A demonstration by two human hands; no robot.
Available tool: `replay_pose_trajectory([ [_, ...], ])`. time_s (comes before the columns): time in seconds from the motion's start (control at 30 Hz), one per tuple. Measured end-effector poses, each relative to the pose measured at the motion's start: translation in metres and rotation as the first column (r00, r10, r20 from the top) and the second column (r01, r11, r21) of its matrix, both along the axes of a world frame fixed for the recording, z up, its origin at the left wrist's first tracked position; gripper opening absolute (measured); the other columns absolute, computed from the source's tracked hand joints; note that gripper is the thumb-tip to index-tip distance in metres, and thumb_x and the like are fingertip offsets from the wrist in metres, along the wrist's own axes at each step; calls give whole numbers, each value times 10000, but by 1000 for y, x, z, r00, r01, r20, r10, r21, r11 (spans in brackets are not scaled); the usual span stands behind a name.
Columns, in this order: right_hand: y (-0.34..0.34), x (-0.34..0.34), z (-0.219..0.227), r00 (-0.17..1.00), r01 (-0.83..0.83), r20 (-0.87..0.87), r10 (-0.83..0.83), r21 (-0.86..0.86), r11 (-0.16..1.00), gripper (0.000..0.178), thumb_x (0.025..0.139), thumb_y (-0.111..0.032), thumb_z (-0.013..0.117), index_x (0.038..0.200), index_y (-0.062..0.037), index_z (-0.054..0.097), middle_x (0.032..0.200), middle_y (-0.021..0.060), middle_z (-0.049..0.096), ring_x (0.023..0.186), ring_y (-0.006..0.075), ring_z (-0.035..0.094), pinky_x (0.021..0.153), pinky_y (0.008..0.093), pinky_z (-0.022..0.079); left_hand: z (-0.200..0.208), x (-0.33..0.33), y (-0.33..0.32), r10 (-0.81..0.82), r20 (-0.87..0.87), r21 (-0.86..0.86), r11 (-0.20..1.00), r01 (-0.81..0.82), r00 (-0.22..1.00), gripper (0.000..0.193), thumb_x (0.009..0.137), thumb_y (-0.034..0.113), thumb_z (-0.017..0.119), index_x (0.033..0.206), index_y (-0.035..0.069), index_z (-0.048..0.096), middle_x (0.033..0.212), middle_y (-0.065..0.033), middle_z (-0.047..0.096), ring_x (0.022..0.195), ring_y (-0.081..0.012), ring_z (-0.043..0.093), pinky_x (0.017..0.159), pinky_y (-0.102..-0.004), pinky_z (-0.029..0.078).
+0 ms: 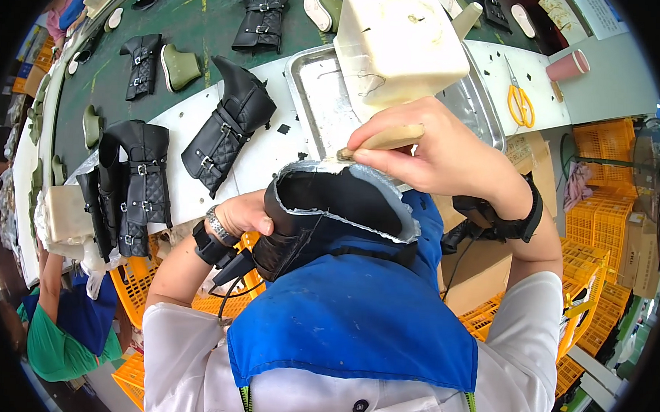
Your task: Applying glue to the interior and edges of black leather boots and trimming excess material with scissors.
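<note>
My left hand (pixel 243 215) is closed on the side of a black boot upper (pixel 338 195), which I hold in front of my blue apron (pixel 355 310). Its open underside faces up, and a pale whitish coating runs along the turned-in rim. Pinched in the fingers of my right hand (pixel 450 149) is a brush (pixel 394 137) with a light wooden handle. The brush tip touches the far edge of the boot's rim. A finished-looking black buckled boot upper (pixel 226 128) lies on the white board, left of the tray.
A cream plastic container (pixel 403 47) stands in a metal tray (pixel 313 95). Orange-handled scissors (pixel 521 104) and a pink cup (pixel 568 65) are at right. Black boots (pixel 146 168) and green soles (pixel 180 68) sit on the left. Another person (pixel 70 327) works at lower left, near orange crates (pixel 594 225).
</note>
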State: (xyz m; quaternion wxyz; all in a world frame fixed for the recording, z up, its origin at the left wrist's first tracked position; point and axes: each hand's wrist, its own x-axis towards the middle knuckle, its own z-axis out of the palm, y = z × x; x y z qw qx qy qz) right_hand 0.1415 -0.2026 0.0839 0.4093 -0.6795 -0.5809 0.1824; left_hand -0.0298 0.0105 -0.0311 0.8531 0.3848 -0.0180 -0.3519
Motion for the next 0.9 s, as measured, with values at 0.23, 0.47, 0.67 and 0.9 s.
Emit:
replay_pose_trajectory([
  [0.23,-2,6,16,997,-53,50,60,-137,989,123,786,-131,611,769,-10,626,638,159,602,600,314,599,539,351,464,-3,2,-3,-16,6,6,1000,16,1000,929,588,390,800,1300,-27,372,1293,-124,447,1165,-205,421,1007,-335,300],
  [0.47,17,-6,8,995,-92,36,92,1,996,114,770,-53,640,863,12,640,763,123,650,679,220,640,596,279,500,3,6,-6,-34,-27,-6,999,33,999,900,593,356,804,1290,-29,384,1275,-120,466,1144,-201,442,995,-333,319],
  [0.67,7,1,2,999,-6,-45,7,28,1000,149,786,-165,627,826,-23,646,581,145,575,514,276,565,498,319,444,8,7,-5,-43,2,45,998,43,999,932,571,360,817,1295,-28,377,1275,-117,464,1154,-200,430,1002,-332,310],
  [0.9,-35,13,17,995,34,-80,-56,-264,964,123,829,-93,603,888,7,642,781,82,655,639,109,595,595,226,480,13,-5,0,71,90,128,988,-82,993,945,552,366,826,1295,-14,382,1255,-108,476,1134,-185,429,985,-313,320],
])
